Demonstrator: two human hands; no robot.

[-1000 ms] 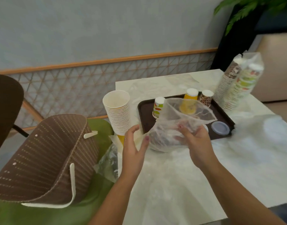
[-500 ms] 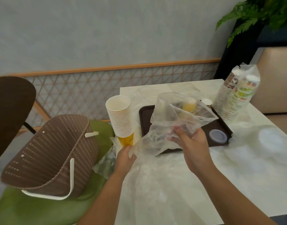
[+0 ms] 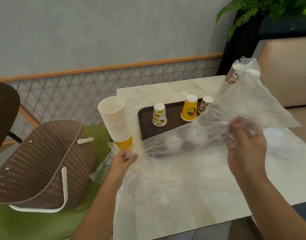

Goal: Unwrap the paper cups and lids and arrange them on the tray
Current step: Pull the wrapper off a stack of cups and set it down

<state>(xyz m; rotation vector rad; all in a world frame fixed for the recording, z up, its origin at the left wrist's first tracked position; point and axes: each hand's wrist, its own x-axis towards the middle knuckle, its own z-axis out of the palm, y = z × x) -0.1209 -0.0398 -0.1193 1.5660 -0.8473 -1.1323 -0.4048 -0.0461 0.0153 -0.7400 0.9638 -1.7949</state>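
A clear plastic wrapper (image 3: 235,115) is stretched across the table between both hands. My left hand (image 3: 125,158) grips its gathered end near the table's left edge. My right hand (image 3: 244,141) clutches the bunched other end. Behind it lies the brown tray (image 3: 143,122) with three upside-down cups: a white patterned cup (image 3: 159,115), a yellow cup (image 3: 189,108) and a brown patterned cup (image 3: 204,104). A tall stack of yellow cups (image 3: 115,118) stands left of the tray. A wrapped stack of cups (image 3: 231,80) shows at the back right, partly hidden by the wrapper.
A brown woven basket (image 3: 45,161) with white handles lies tipped on a green seat (image 3: 96,135) left of the marble table (image 3: 183,196). More crumpled plastic (image 3: 102,170) hangs off the table's left edge. A dark chair back (image 3: 3,111) is at far left, a plant (image 3: 269,9) at the back right.
My hands have pulled apart, the right moving right and the left staying low, stretching the wrapper wide. The cups on the tray show again; the wrapper now hides the loose lid.
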